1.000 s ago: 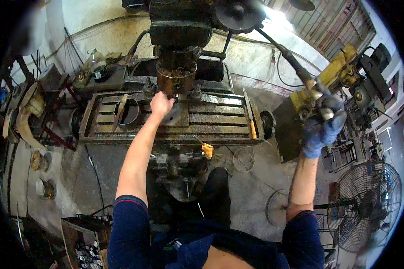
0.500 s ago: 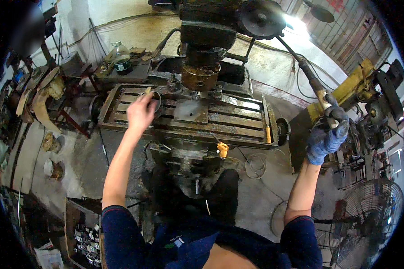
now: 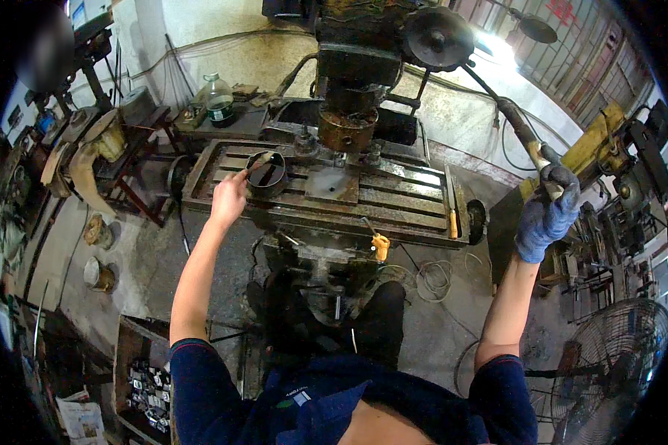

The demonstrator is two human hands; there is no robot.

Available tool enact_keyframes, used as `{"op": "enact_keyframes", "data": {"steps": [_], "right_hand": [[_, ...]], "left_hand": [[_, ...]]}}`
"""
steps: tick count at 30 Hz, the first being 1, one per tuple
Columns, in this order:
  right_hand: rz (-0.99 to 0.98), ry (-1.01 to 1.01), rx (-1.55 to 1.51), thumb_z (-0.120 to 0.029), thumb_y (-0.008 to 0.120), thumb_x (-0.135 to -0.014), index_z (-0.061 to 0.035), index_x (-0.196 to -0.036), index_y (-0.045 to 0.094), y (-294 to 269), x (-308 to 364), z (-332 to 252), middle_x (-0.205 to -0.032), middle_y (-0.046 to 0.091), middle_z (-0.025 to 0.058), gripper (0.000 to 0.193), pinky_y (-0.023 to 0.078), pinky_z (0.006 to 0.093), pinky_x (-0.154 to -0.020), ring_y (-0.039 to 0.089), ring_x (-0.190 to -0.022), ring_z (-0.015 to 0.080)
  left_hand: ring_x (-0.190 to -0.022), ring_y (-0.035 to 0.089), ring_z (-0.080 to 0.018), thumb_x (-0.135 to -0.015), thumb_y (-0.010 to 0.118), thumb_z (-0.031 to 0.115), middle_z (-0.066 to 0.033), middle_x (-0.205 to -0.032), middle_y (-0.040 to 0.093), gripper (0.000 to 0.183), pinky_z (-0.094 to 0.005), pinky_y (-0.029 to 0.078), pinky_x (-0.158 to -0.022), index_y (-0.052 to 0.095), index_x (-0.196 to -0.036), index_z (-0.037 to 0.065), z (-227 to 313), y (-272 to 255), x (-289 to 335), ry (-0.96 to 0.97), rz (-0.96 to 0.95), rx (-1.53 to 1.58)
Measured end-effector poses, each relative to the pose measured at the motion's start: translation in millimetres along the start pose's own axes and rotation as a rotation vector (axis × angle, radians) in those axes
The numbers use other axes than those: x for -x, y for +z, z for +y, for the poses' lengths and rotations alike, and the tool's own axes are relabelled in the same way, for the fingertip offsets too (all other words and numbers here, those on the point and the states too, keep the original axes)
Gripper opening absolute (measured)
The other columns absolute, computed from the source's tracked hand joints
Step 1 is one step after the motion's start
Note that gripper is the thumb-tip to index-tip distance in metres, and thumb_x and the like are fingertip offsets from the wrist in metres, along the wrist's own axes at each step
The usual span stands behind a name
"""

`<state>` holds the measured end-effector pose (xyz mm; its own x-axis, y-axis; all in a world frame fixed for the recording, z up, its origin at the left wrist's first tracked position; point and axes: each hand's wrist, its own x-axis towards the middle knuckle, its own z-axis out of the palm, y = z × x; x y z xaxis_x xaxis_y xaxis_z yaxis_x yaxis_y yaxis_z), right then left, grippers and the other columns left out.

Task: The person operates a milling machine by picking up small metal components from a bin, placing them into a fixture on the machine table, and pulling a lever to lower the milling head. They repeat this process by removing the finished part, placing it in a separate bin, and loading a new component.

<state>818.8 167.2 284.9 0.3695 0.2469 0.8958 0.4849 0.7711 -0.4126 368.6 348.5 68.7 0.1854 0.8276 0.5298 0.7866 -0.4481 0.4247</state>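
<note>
My bare left hand [image 3: 228, 199] is closed at the near left rim of a round dark can [image 3: 268, 182]. From its fingers a short brush [image 3: 263, 160] with a pale end reaches over the can's opening. The can stands on the slotted machine table [image 3: 416, 215]. My right hand [image 3: 549, 211], in a blue-grey glove, is wrapped round the end of a long lever [image 3: 525, 137] that runs up to the machine head. Below the round spindle head [image 3: 346, 127], a flat metal plate [image 3: 332, 185] with a small hole lies on the table.
A yellow-handled tool [image 3: 453, 219] lies along the table's right end. An orange-handled item [image 3: 381, 246] sits at the front edge. At the back left stands a clear jug [image 3: 219, 100] of dark liquid. A box of metal parts [image 3: 150, 393] is low left; a fan [image 3: 608, 371] stands low right.
My left hand has drawn back from over the can to its near left side, with the brush now showing across the opening. My right hand stays on the lever. The whole view has shifted slightly.
</note>
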Motion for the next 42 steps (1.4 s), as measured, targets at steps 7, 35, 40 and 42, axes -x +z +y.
{"op": "enact_keyframes", "data": {"steps": [7, 35, 40, 42], "right_hand": [[-0.045, -0.04, 0.087, -0.036, 0.037, -0.091, -0.0014, -0.087, 0.056, 0.1, -2.2, -3.1, -0.099, 0.061, 0.0181, 0.04, 0.039, 0.0334, -0.084, 0.054, -0.092, 0.0224], [-0.028, -0.012, -0.017, -0.043, 0.044, -0.088, -0.0025, -0.087, 0.055, -7.5, -0.8, 6.9, -0.089, 0.057, 0.0141, 0.042, 0.037, 0.0388, -0.09, 0.053, -0.102, 0.0325], [0.005, -0.122, 0.042, -0.038, 0.043, -0.088, 0.0001, -0.082, 0.055, -0.7, 7.9, 15.4, -0.084, 0.058, 0.013, 0.041, 0.038, 0.0386, -0.086, 0.055, -0.088, 0.0265], [-0.01, -0.088, -0.042, -0.037, 0.044, -0.088, 0.0001, -0.081, 0.054, -7.0, 11.4, 15.4, -0.086, 0.059, 0.0156, 0.039, 0.037, 0.0451, -0.091, 0.055, -0.09, 0.0279]], "left_hand": [[-0.076, 0.056, -0.0389, -0.079, 0.05, 0.005, -0.023, -0.082, 0.056, 0.023, -0.0461, 0.045, -0.068, 0.061, -0.1, 0.001, -4.6, 1.6, 3.0, 0.047, -0.045, -0.068], [-0.045, 0.052, -0.0122, -0.09, 0.048, 0.014, -0.0056, -0.06, 0.055, 0.024, -0.0277, 0.039, -0.039, 0.059, -0.098, -0.006, -2.2, -56.2, 39.1, -0.426, 0.019, 0.505], [-0.046, 0.052, -0.0124, -0.089, 0.048, 0.014, -0.0062, -0.06, 0.057, 0.024, -0.0272, 0.04, -0.043, 0.06, -0.098, -0.006, -8.0, -52.2, 52.0, -0.459, 0.087, 0.314], [-0.044, 0.05, -0.0112, -0.089, 0.048, 0.014, -0.0049, -0.059, 0.056, 0.024, -0.0264, 0.039, -0.041, 0.06, -0.098, -0.004, 14.6, -48.8, 46.2, -0.472, 0.065, 0.474]]}}
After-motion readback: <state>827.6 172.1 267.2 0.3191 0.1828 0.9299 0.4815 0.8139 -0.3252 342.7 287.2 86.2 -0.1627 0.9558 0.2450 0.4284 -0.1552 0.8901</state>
